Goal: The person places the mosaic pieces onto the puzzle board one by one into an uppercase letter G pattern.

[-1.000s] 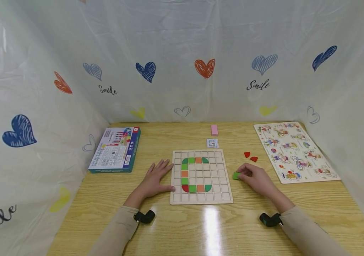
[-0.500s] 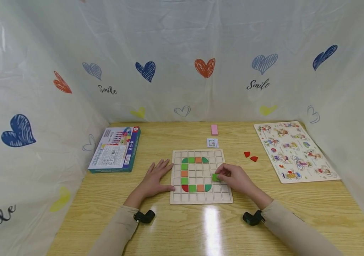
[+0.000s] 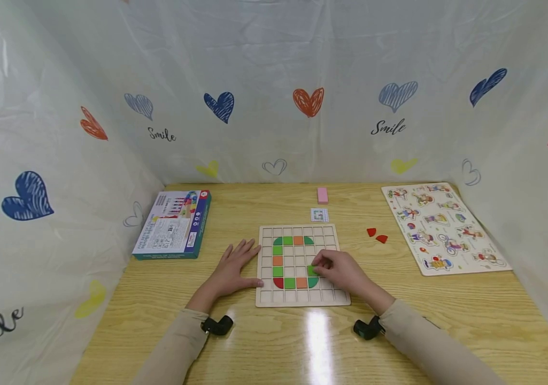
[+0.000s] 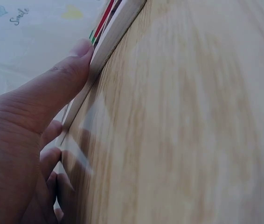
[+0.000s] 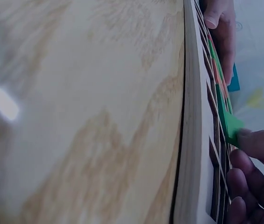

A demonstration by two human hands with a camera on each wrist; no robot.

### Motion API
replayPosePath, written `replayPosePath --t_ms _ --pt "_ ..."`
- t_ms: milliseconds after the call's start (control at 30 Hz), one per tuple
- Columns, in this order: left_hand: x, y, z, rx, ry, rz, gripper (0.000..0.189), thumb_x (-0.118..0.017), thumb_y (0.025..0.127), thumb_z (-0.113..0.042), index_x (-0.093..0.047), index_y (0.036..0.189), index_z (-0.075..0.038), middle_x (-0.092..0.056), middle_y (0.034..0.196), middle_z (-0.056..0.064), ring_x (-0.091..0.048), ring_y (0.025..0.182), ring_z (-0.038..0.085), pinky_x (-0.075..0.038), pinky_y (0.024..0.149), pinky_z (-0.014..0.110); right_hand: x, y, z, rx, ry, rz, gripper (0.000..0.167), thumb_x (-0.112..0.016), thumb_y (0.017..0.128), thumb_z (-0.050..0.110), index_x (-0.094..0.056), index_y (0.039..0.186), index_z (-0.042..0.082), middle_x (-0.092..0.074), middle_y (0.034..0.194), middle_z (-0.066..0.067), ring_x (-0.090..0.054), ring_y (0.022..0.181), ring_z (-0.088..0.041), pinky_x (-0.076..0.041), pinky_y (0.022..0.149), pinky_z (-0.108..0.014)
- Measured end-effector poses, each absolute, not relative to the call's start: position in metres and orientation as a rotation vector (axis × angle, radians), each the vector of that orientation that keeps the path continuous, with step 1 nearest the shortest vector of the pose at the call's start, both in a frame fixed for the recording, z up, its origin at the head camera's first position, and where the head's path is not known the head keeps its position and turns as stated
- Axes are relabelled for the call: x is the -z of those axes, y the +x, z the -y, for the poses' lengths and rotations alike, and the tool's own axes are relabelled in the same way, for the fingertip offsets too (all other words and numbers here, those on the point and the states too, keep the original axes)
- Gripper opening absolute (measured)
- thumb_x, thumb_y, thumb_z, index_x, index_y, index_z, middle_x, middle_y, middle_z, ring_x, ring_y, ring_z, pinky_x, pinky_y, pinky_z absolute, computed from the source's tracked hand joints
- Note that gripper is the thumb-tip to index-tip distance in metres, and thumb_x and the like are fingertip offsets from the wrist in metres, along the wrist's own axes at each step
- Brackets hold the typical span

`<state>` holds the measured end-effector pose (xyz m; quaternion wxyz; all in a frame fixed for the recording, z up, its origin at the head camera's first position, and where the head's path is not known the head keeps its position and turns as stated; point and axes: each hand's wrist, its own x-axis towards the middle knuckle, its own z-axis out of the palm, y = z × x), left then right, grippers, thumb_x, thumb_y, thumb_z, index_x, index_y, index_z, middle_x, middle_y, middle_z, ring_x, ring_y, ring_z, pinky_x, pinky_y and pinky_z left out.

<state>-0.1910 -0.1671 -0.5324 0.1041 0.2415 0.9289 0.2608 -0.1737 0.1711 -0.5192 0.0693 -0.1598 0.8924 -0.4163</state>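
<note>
A square wooden grid board [image 3: 303,303] lies on the table, with green, orange and red tiles set in a C-like outline. My right hand [image 3: 341,271] pinches a light green square tile [image 3: 311,270] between thumb and fingers, right at the cell above the dark green quarter-round tile [image 3: 313,282]. In the right wrist view the green tile [image 5: 231,125] shows under the thumb, tilted at the board's cells. My left hand [image 3: 230,271] lies spread beside the board, its thumb on the left edge. The left wrist view shows that thumb [image 4: 59,79] against the board's side.
Two red quarter-round tiles [image 3: 377,235] lie right of the board. Behind it are a small pattern card [image 3: 319,215] and a pink block [image 3: 322,195]. A boxed set [image 3: 172,224] sits at the left, and a picture puzzle board [image 3: 442,227] at the right.
My right hand has carried the green square tile leftward from the table beside the board to a cell on its right half. The left hand has stayed in place.
</note>
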Motion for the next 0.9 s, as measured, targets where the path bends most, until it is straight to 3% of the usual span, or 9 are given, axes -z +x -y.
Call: replayPosePath --t_ms 333,900 --pt "0.53 -0.191 0.166 -0.771 0.714 -2.741 0.098 -0.075 0.084 -0.06 -0.031 0.162 -0.021 -0.017 0.17 0.004 -0.005 0.157 0.027 0.004 0.125 0.051 0.516 -0.171 -0.17 1.119 -0.532 -2.758 0.01 -0.075 0.093 0.014 -0.078 0.102 0.016 -0.063 0.091 0.009 -0.055 0.079 -0.008 -0.05 0.071 -0.027" --pt "0.531 -0.191 0.167 -0.76 0.713 -2.737 0.099 -0.075 0.083 -0.062 -0.032 0.162 -0.02 -0.017 0.17 0.005 -0.005 0.157 0.027 0.004 0.125 0.051 0.518 -0.171 -0.208 1.165 -0.518 -2.872 0.015 -0.071 0.096 0.012 -0.076 0.11 0.012 -0.063 0.092 0.006 -0.055 0.079 -0.01 -0.049 0.069 -0.027"
